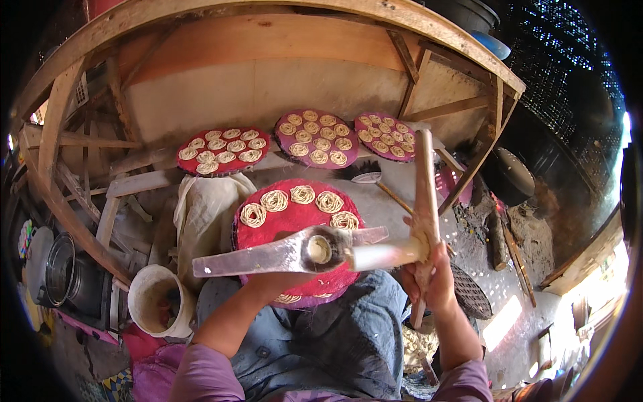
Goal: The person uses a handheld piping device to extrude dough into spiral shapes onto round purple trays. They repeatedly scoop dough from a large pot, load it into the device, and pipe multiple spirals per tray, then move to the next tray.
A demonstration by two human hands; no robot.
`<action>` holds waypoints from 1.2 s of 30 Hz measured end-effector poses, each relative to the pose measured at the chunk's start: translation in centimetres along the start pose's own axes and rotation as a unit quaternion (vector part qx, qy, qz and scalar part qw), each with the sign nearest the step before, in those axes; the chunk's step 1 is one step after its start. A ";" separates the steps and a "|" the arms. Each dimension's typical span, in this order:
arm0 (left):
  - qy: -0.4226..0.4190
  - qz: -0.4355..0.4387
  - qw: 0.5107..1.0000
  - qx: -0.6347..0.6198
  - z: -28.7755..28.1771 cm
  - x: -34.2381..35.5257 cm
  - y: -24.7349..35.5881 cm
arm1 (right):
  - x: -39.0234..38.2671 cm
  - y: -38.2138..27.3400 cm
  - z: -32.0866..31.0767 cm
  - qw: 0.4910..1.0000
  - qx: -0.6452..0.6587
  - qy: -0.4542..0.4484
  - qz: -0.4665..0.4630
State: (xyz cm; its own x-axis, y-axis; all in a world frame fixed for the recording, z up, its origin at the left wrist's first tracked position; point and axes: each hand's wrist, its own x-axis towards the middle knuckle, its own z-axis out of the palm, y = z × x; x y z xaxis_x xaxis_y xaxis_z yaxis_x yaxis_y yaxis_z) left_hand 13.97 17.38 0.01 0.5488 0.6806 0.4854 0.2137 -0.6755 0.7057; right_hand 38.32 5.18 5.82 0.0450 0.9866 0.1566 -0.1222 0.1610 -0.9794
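Observation:
A hand press hangs in front of me. It has a pale metal crosspiece (258, 258) with a round socket, a whitish cylinder (383, 255) and a long wooden handle (424, 181) standing nearly upright. My right hand (430, 280) is closed around the lower part of that handle. My left hand (278, 285) is under the metal crosspiece, its fingers hidden. Below the press, at my lap, lies a round mat (268, 228) covered in red cloth. Coiled noodle nests (303, 195) sit along its far edge, and a couple more show at the near edge.
Three round mats of noodle nests, one red (191, 166) and two purplish (295, 149) (372, 137), rest on a low ledge under a wooden frame (268, 7). At left stand a white bucket (139, 295) and dark pots (61, 268). A dark pan (509, 175) and firewood (499, 241) are right.

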 end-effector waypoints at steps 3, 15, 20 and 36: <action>-0.007 0.014 1.000 -0.024 -1.2 -1.5 1.0 | 1.8 -1.5 2.4 0.974 -0.217 -0.047 -0.040; -0.215 -0.087 0.925 -0.300 3.7 -11.0 -0.8 | 2.6 -0.4 9.5 0.786 -0.478 -0.391 0.020; -0.186 -0.058 0.936 -0.293 -0.6 -10.0 -1.9 | 4.5 1.0 6.0 0.803 -0.077 -0.478 0.347; 0.184 0.055 0.559 -0.806 -12.6 7.8 -15.8 | 18.0 2.6 8.2 0.860 -0.124 -0.308 0.387</action>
State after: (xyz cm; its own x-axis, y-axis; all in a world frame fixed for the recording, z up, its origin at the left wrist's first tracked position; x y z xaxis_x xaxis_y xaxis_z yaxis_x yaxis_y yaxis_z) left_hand 4.69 36.93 -0.85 0.2204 0.8727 0.4357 -0.9747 0.2135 0.0654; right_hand 30.68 23.56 7.14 -0.4990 0.6342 -0.5906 0.3390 -0.4843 -0.8065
